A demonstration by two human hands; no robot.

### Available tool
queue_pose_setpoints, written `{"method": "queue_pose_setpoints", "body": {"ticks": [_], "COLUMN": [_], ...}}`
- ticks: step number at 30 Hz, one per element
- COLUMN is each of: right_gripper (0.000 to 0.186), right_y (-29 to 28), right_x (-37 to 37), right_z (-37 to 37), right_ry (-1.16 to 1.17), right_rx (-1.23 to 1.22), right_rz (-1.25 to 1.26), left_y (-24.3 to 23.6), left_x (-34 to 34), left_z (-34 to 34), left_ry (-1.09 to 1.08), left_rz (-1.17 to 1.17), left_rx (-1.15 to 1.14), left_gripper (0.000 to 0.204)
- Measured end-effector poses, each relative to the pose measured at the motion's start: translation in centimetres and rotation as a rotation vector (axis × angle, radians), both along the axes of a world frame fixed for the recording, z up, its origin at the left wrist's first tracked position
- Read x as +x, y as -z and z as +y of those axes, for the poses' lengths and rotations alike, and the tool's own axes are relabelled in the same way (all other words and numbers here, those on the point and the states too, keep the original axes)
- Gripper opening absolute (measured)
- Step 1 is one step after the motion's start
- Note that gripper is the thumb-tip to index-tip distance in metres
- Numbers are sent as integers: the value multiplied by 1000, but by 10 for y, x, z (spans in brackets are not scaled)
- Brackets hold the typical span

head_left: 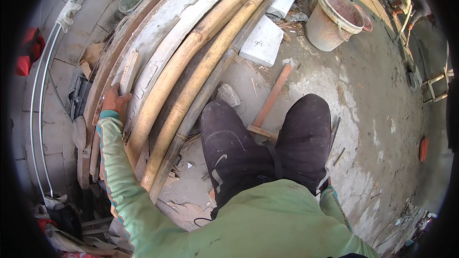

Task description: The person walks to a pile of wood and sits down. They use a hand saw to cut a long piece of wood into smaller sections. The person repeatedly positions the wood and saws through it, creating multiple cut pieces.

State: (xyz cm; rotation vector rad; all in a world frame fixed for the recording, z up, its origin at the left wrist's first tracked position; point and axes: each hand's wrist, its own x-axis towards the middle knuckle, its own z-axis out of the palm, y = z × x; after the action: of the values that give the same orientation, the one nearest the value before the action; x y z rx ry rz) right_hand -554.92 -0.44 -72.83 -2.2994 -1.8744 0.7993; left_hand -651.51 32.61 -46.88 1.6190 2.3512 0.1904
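My left hand [114, 100] reaches out to the left and closes around the lower end of a short pale wooden slat [129, 72]. The slat lies on a stack of long boards [158, 33] that lean against a tiled wall. Beside the boards run two thick bamboo poles [191, 79] and a grey pole [224, 62]. My green sleeve [117, 172] stretches from the lower edge up to the hand. My right sleeve cuff [330, 195] shows behind my right thigh, and the hand itself is hidden. My dark trouser legs [267, 143] fill the middle.
Two dirty buckets [334, 19] stand at the top right on the concrete floor [382, 114]. White foam blocks [262, 43], a stone [228, 94] and a reddish wooden stick [272, 96] lie ahead of my knees. Bent metal pipes [38, 95] run down the left. Rags and scrap wood [71, 229] pile up at the lower left.
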Motion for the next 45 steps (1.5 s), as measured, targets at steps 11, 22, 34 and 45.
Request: {"method": "queue_pose_setpoints", "body": {"ticks": [11,22,34,45], "right_gripper": [72,56,98,35], "right_y": [-17,66,-161,-293], "right_x": [-89,-213,-17,49], "right_z": [221,266,323,361], "right_ry": [-344,-854,-309,117], "right_rx": [47,274,-189,192], "right_rz": [2,-83,62,-198], "left_y": [42,43,39,28], "left_x": [33,21,50,80], "left_z": [-19,-18,-26,-24], "left_ry": [-28,-22,-90,-157], "left_rz": [335,401,416,355], "left_rx": [88,141,99,144], "left_gripper": [79,80,74,59]}}
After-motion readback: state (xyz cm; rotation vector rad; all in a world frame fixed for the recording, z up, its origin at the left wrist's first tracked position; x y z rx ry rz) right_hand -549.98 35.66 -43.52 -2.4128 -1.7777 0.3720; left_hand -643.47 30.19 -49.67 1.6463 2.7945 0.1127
